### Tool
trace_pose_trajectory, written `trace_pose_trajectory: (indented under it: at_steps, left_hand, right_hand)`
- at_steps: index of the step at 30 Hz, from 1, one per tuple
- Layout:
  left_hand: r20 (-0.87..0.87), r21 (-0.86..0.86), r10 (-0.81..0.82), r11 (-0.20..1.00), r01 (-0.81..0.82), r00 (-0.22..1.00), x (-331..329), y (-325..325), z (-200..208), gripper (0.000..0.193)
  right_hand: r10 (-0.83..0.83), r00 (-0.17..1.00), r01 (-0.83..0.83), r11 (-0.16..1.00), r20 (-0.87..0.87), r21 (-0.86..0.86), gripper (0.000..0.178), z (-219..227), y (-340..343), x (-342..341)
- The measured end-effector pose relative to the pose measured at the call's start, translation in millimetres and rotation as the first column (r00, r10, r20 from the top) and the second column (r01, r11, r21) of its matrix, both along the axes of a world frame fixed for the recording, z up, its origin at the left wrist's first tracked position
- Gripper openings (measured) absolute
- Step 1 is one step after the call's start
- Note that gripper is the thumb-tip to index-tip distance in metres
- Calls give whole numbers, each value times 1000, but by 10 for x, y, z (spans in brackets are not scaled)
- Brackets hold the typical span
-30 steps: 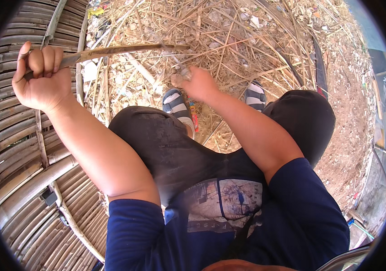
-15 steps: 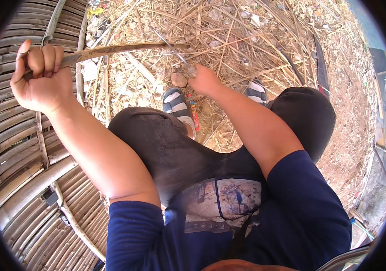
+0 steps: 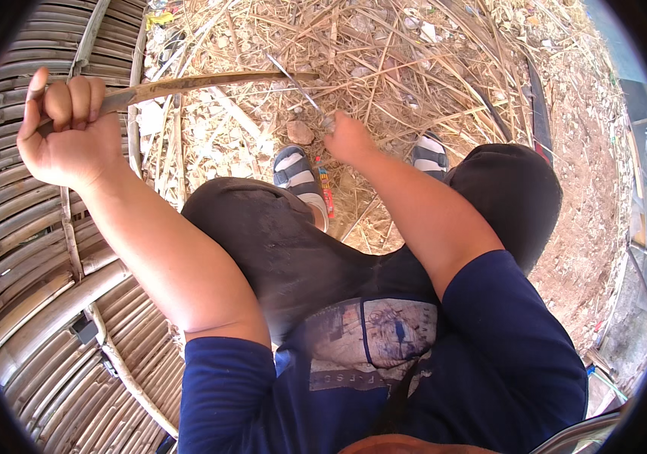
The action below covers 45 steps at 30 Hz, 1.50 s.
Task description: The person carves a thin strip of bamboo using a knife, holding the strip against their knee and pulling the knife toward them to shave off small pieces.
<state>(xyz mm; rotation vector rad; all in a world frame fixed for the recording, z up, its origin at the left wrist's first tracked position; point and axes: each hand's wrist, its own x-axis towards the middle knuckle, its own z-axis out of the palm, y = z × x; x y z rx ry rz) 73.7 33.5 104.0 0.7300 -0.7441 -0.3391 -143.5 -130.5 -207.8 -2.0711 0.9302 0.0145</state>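
Note:
My left hand, raised at the far left, is closed round one end of a long, flat strip of split bamboo. The strip reaches rightward over the ground and narrows toward its far end. My right hand is closed on the handle of a knife with a slim, pale blade. That blade slants up and to the left, crossing the strip near its narrow end. Whether the edge touches the strip I cannot tell. The handle is mostly hidden by my fingers.
A bamboo slat wall runs along my left. Straw and wood shavings litter the ground, with a brown stone by my left sandal. A dark narrow piece lies to the right, beside bare earth.
My right hand has shifted slightly to the right with the knife, whose blade now crosses the strip a little nearer its narrow end. My left hand and the strip have barely moved.

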Motion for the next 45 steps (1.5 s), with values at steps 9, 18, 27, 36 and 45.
trace_pose_trajectory:
  at_steps: [9, 18, 27, 36, 45]
  left_hand:
    - [-9, 8, 17, 1000, -17, 1000, 93, 63, -37, 34]
    - [-9, 34, 158, 987, -158, 987, -28, -17, 19, 33]
    - [-12, 30, 130, 991, -129, 991, 15, -12, -20, 32]
    - [-39, 22, 144, 989, -144, 989, 37, 23, -14, 32]
    - [-15, 24, 131, 991, -131, 991, 22, -13, -17, 31]
  right_hand:
    - [126, 945, -159, 984, 302, 86, 31, 858, 312, 276]
    - [-59, 998, 59, 998, 11, 17, 41, -157, 79, 3]
    - [80, 939, -109, 992, 336, 67, 30, 660, 350, 280]
    - [-59, 998, 59, 998, -16, -18, 32, -241, 31, -29]
    - [105, 915, -144, 987, 389, 72, 31, 663, 381, 256]
